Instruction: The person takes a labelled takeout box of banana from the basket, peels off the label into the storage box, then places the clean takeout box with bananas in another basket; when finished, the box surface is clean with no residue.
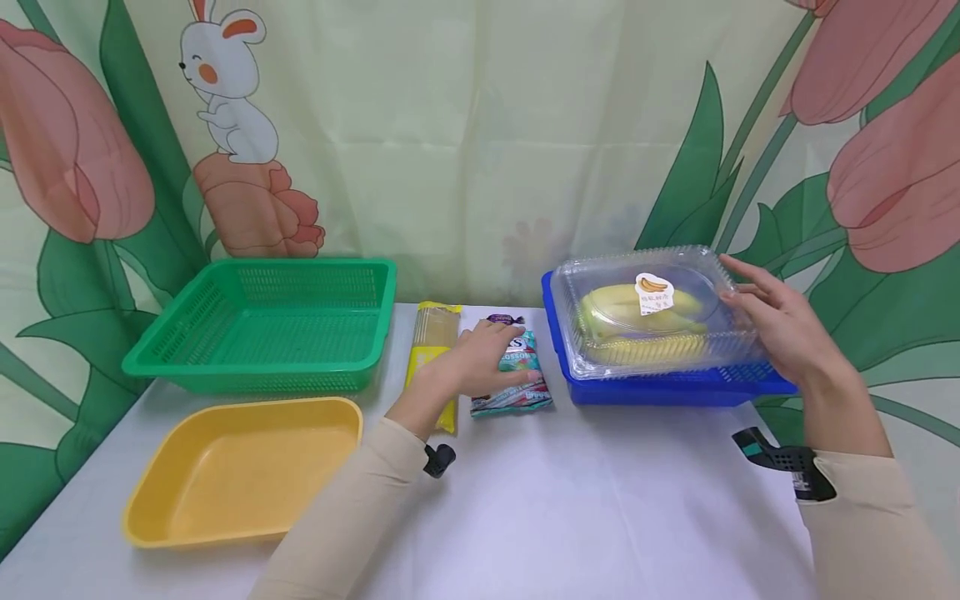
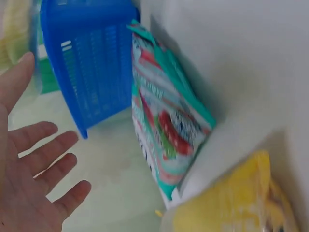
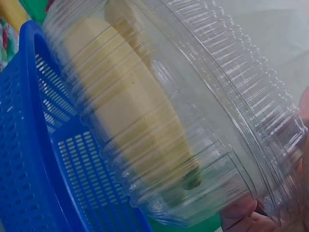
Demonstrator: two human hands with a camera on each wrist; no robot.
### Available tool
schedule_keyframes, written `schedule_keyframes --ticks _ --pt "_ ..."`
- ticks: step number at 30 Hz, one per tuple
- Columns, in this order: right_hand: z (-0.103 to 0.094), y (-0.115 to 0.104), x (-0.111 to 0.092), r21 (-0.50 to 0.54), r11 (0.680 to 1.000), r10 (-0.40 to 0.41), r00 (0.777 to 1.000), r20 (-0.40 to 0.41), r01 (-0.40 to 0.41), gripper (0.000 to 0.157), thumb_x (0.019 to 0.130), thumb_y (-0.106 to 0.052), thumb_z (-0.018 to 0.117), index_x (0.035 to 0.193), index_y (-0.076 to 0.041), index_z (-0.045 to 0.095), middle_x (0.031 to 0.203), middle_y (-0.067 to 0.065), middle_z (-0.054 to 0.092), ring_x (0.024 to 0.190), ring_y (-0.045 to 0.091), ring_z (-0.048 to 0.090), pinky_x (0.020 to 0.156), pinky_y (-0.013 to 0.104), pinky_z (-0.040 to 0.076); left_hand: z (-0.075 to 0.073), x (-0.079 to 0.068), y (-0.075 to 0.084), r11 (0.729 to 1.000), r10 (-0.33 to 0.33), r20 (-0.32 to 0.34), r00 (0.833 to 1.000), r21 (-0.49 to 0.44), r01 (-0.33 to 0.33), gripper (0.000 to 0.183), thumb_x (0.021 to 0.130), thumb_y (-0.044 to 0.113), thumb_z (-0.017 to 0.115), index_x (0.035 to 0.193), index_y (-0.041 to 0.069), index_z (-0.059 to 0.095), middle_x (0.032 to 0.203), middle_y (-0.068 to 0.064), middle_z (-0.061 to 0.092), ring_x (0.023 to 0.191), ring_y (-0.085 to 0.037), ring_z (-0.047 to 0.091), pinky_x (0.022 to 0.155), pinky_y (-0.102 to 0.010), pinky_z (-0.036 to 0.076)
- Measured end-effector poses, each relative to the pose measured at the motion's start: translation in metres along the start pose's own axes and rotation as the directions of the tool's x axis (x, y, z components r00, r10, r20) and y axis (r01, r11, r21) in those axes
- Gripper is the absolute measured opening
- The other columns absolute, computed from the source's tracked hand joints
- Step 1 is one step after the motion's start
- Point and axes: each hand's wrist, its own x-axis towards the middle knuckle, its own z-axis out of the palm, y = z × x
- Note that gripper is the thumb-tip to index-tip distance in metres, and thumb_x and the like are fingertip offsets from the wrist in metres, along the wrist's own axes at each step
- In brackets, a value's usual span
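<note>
My right hand point(image 1: 783, 321) grips the right edge of a clear plastic clamshell box point(image 1: 720, 354), thumb and fingers pinching its rim. Pale yellow bananas point(image 3: 135, 106) show through the plastic, and a white sticker point(image 1: 654, 293) with a banana picture is on the lid. The box sits tilted over the blue basket point(image 1: 660, 393), overlapping most of its opening. My left hand point(image 1: 483, 360) hovers above a teal snack bag point(image 2: 169, 116), its fingers spread and nothing held. In the left wrist view the bag lies beyond those fingers, apart from them.
Left of the teal bag lies a yellow-and-clear packet point(image 1: 431, 333); a small purple wrapper point(image 1: 504, 319) shows behind the bag. A green basket point(image 1: 262, 375) stands at the back left, with an orange-yellow tray point(image 1: 247, 467) in front. A printed curtain point(image 1: 480, 167) hangs behind the table.
</note>
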Motion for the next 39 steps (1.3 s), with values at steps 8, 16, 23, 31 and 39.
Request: schedule_keyframes --ticks 8,16,23,31,39 --pt "0.008 -0.016 -0.007 0.035 0.998 -0.059 0.998 0.022 0.058 0.056 0.111 -0.035 0.043 0.163 -0.036 0.026 0.129 -0.011 0.045 0.109 0.003 0.054 0.079 0.015 0.050 -0.014 -0.022 -0.010 1.000 -0.001 -0.022 1.000 -0.025 0.000 0.086 0.095 0.059 0.065 0.159 0.009 0.036 0.163 -0.014 0.034 0.151 -0.035 0.029 0.125 -0.052 0.024" --pt "0.029 -0.021 -0.010 -0.004 1.000 -0.031 0.998 0.056 0.031 0.057 0.110 -0.038 0.045 0.163 -0.039 0.025 0.142 0.004 0.044 0.110 0.004 0.053 0.080 0.015 0.048 -0.018 -0.046 -0.017 0.997 -0.032 0.022 0.999 -0.066 0.034 0.094 0.093 0.060 0.068 0.163 0.011 0.029 0.165 -0.013 0.031 0.153 -0.033 0.026 0.123 -0.051 0.029" --pt "0.037 -0.030 -0.018 -0.044 0.997 -0.059 0.998 0.037 0.060 0.055 0.111 -0.035 0.043 0.163 -0.040 0.026 0.142 0.006 0.045 0.110 0.008 0.052 0.081 0.017 0.047 -0.033 -0.065 -0.015 0.997 0.000 0.015 1.000 -0.082 0.002 0.108 0.086 0.064 0.073 0.164 0.010 0.021 0.167 -0.011 0.026 0.154 -0.033 0.024 0.123 -0.053 0.028" --pt "0.050 -0.041 -0.023 -0.032 0.995 -0.095 0.995 0.040 0.096 0.053 0.110 -0.036 0.044 0.162 -0.039 0.030 0.139 0.004 0.047 0.109 0.010 0.053 0.080 0.020 0.047 -0.036 -0.083 -0.017 0.990 0.007 -0.003 1.000 -0.140 -0.007 0.123 0.080 0.072 0.074 0.166 0.013 0.008 0.169 -0.009 0.020 0.155 -0.029 0.021 0.123 -0.052 0.028" --pt "0.070 -0.049 -0.025 0.006 0.988 -0.156 0.986 0.060 0.156 0.053 0.110 -0.031 0.046 0.161 -0.035 0.034 0.136 0.006 0.050 0.108 0.009 0.057 0.079 0.020 0.052 -0.035 -0.098 -0.018 0.935 0.065 -0.072 0.995 -0.345 -0.086 0.132 0.079 0.061 0.082 0.166 0.019 -0.007 0.170 -0.001 0.015 0.153 -0.023 0.025 0.122 -0.049 0.031"
